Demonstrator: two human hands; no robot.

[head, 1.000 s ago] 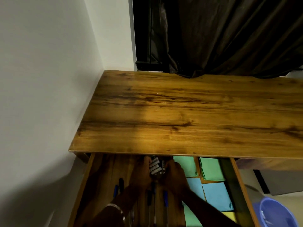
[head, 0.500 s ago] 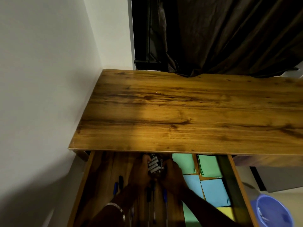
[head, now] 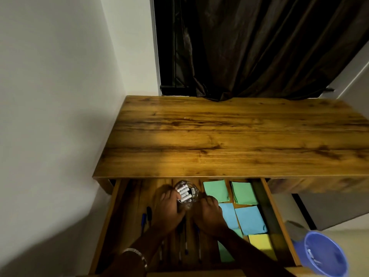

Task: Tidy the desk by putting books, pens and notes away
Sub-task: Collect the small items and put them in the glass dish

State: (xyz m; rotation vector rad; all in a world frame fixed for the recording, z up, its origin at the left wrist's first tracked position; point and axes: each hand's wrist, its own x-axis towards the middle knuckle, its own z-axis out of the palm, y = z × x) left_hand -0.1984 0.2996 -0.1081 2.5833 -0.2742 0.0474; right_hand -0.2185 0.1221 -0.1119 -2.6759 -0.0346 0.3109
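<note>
Head view: both hands reach into the open drawer (head: 267, 198) below the counter (head: 229, 136). Left hand (head: 167, 210) and right hand (head: 207, 213) each grip a clear bag of batteries (head: 185, 193), beside pens (head: 144, 216) and notes (head: 244, 192).

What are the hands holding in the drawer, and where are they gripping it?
A clear bag of batteries: left hand grips its left side, right hand its lower right edge.

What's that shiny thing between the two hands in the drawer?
A clear bag of batteries sits between the left hand and right hand; the head view shows both hands touching it.
</note>
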